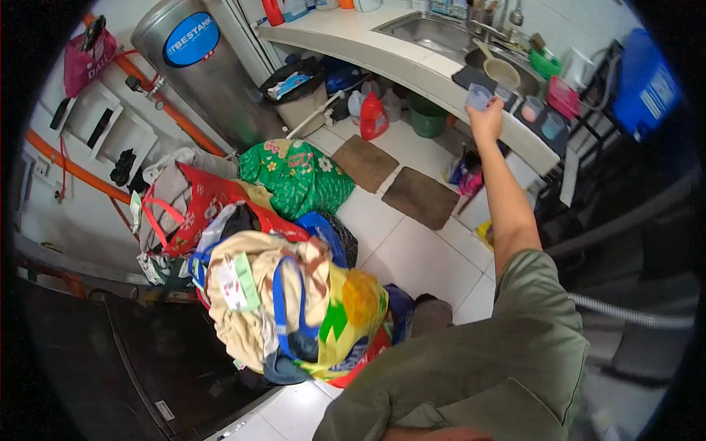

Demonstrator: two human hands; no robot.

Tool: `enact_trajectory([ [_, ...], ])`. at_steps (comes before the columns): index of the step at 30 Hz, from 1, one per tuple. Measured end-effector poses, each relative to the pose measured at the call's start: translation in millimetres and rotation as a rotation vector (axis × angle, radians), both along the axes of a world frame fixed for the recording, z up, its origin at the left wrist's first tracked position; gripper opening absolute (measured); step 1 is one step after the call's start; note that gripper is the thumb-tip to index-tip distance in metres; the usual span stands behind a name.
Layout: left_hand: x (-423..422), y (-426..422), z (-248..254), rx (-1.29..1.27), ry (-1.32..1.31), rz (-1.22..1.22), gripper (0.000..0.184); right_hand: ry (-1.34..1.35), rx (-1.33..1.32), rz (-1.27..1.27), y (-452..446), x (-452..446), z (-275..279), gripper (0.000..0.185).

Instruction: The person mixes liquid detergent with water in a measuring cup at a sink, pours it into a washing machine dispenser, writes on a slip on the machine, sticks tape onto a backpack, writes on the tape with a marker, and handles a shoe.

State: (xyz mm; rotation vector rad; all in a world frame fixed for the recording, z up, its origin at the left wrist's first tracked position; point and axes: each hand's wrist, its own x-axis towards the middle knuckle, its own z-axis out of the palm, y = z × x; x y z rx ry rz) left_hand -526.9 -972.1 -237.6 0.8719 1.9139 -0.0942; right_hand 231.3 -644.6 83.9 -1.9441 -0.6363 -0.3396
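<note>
Holding step: right hand (485, 115) grasps translucent cup (478, 95) by tabletop (423, 65) front edge, lift unclear; next move needs steadiness. Left hand unseen.

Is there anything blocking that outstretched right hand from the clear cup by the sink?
Nothing visible stands between them: the right hand already holds the clear cup. The pinkish cup and bluish cup stand off to the picture's right.

Head-worn camera — looks down, forward from above floor (382, 250).
</note>
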Motion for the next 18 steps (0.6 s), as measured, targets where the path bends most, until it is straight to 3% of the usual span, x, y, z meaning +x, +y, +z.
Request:
enact_trajectory([
  [6, 106, 1, 45, 0.048, -0.030, 0.153, 0.042, 0.123, -0.173, -0.177, 105, 117, -5, 0.066],
  [13, 150, -48, 72, 0.063, 0.014, 0.275, 0.044, 0.227, -0.339, -0.288, 138, 159, -34, 0.070],
  [15, 154, -83, 79, 0.074, 0.038, 0.278, 0.045, 0.071, -0.390, -0.274, 129, 146, -25, 0.084],
  [16, 156, -113, 81, 0.070, 0.057, 0.285, 0.045, 0.024, -0.313, -0.112, 117, 139, -27, 0.090],
  [17, 158, -135, 82, 0.071, 0.082, 0.271, 0.046, 0.113, -0.325, -0.140, 117, 135, -39, 0.088],
  [18, 166, -164, 84, 0.052, 0.111, 0.288, 0.046, 0.015, -0.290, -0.053, 109, 117, -50, 0.083],
])
